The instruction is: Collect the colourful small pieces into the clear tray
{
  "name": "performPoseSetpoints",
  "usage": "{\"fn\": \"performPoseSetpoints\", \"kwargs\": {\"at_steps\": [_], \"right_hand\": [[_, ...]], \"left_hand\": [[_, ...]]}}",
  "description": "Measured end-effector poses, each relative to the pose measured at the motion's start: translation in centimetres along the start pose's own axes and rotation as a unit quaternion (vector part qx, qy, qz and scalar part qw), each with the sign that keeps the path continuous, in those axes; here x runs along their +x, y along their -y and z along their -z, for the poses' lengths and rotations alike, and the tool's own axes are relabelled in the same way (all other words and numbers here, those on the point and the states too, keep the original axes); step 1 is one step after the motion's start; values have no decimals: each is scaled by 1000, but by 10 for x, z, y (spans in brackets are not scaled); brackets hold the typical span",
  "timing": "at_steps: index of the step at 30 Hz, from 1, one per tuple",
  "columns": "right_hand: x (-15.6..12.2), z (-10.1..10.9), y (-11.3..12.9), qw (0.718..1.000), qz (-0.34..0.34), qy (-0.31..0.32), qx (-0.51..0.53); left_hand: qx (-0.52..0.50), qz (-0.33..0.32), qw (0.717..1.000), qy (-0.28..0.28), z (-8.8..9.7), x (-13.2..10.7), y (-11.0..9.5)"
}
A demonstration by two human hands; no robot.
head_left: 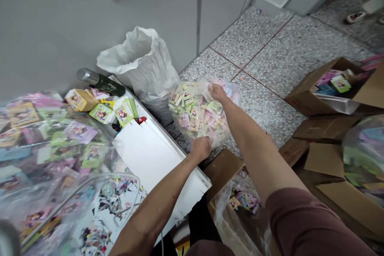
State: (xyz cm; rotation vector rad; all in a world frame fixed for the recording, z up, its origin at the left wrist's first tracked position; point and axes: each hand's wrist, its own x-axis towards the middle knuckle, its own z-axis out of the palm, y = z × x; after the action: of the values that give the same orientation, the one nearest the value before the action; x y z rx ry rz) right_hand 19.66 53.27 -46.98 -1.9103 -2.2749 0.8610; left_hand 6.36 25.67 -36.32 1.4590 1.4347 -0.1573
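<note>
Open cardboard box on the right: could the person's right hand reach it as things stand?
Probably yes: only speckled floor lies between the right hand and the open cardboard box, though that hand would first have to release the clear plastic bag of cards.

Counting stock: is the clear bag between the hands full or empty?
Full: the clear bag bulges with small printed cards between left hand and right hand.

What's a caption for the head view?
Left hand and right hand grip a clear plastic bag of printed cards beside an open box.
</note>
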Motion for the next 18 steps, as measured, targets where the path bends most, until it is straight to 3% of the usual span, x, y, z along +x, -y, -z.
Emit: {"fn": "performPoseSetpoints", "kwargs": {"at_steps": [4,9,11,14,18], "right_hand": [[-29,-11,15,1000,10,17,-5],[-89,-18,39,999,25,-22,5],[-131,-25,50,999,20,-42,22],[-217,-38,65,991,2,-69,114],[-348,-65,96,977,-11,-90,193]], "left_hand": [[-12,-4,1000,23,-6,-28,14],[-47,-43,996,-56,-26,-94,23],[-104,-92,988,-63,-37,-131,34],[-225,-170,959,-25,-56,-190,58],[-323,-181,929,2,-101,-253,95]]}}
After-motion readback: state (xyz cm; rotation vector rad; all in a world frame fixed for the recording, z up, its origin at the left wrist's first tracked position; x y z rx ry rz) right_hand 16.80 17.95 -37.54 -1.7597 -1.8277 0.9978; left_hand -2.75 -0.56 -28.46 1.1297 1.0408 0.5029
